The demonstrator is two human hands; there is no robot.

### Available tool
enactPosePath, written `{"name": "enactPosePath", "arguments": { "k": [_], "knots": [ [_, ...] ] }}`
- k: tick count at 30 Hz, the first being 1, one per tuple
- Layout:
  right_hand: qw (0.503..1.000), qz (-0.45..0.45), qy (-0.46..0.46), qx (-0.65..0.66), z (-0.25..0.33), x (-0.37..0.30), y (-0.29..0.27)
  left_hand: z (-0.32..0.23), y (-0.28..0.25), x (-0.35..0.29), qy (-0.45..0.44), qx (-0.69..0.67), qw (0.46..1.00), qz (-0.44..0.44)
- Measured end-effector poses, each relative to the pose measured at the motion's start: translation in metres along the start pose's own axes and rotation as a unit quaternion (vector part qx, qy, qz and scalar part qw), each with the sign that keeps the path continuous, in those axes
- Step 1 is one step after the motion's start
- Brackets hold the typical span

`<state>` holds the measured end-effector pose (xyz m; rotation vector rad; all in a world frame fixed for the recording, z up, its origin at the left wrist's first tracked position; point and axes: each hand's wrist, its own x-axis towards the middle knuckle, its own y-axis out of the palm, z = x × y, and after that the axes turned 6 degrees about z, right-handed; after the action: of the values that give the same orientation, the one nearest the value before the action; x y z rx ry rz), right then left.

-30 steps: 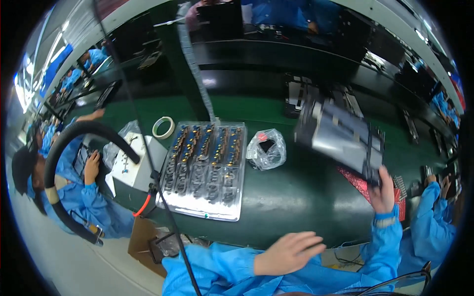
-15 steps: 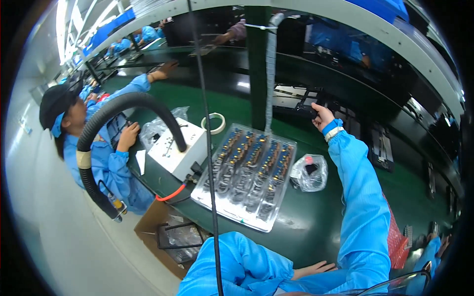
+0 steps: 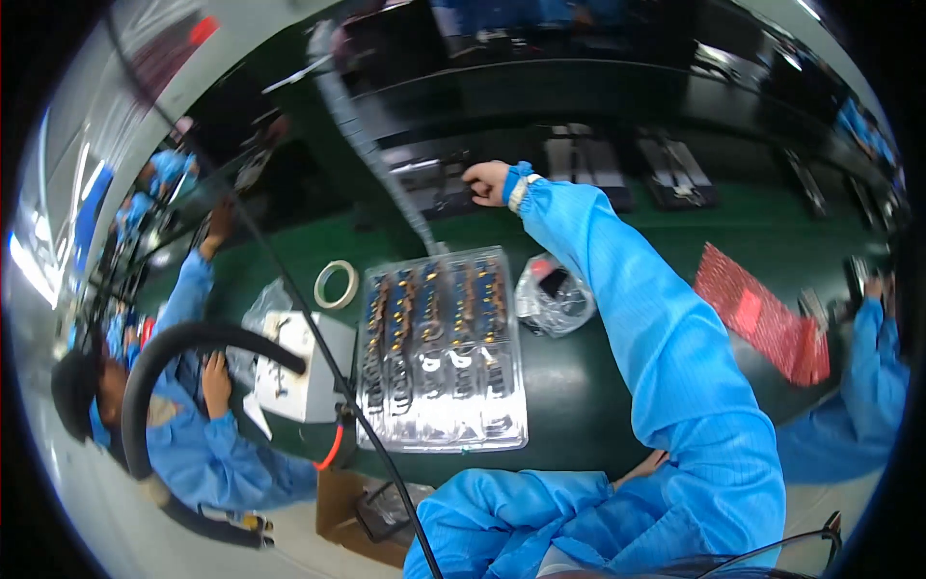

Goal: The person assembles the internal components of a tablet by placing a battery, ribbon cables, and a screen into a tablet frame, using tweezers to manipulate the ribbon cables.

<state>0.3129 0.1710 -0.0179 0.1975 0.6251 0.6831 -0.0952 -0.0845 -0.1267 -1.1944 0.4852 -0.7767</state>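
My right arm stretches forward across the table, and my right hand [image 3: 489, 183] is over a dark flat part [image 3: 431, 183] on the far side. Its fingers are curled closed; what they grip, if anything, I cannot make out. My left hand [image 3: 639, 470] is low by the near table edge, its fingers hidden behind my right sleeve. In front of me lies a clear plastic tray [image 3: 444, 440] with rows of small parts with blue, copper and black bits. Right of it is a clear plastic bag [image 3: 557, 314] with something black and red inside.
A tape roll [image 3: 336, 285], a white box [image 3: 313, 352] and a black flexible hose [image 3: 193, 333] are at left, beside a co-worker [image 3: 217, 449]. Flat dark units [image 3: 675, 174] line the back. Red bubble wrap [image 3: 752, 314] lies right, near another person's sleeve [image 3: 868, 362].
The view has swung, so the table things appear farther left. My right hand remains extended with curled fingers. More of the bubble wrap and the right-hand person shows; my left fingers are now hidden.
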Motion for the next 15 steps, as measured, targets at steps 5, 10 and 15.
{"name": "enactPosePath", "arguments": {
  "k": [5,10,15],
  "knots": [
    [0.904,0.009,-0.284,-0.320,0.031,-0.130,-0.073,0.002,-0.015,0.005,0.035,0.031,0.999,0.003],
    [0.631,-0.312,-0.133,-0.697,0.036,-0.218,-0.225,-0.005,-0.023,0.006,0.010,-0.257,0.966,-0.019],
    [0.676,-0.431,0.089,-0.591,0.008,-0.255,-0.353,0.006,-0.034,-0.002,0.029,-0.263,0.964,0.004]
  ]
}}
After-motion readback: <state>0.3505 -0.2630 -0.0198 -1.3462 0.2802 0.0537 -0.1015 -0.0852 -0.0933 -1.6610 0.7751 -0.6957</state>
